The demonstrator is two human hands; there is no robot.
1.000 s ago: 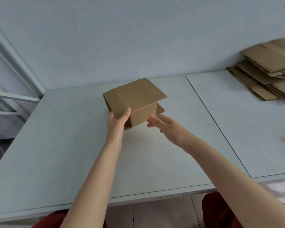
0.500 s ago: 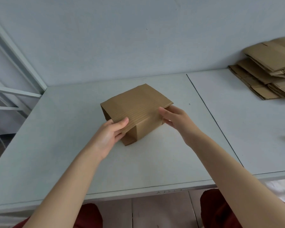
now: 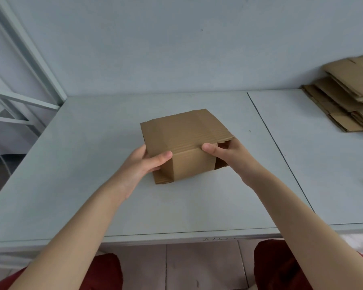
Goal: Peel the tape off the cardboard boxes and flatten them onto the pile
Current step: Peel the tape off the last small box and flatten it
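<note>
The box (image 3: 184,143) sits mid-table (image 3: 92,143), well left of the pile (image 3: 344,97). The left hand (image 3: 143,164) grips its near-left corner and the right hand (image 3: 228,153) its right open end, likely to steady it for collapsing.

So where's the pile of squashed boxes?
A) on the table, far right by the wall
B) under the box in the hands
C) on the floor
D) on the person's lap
A: the pile lies on the table at the far right by the wall, apart from the box held by the left hand and right hand.
</note>
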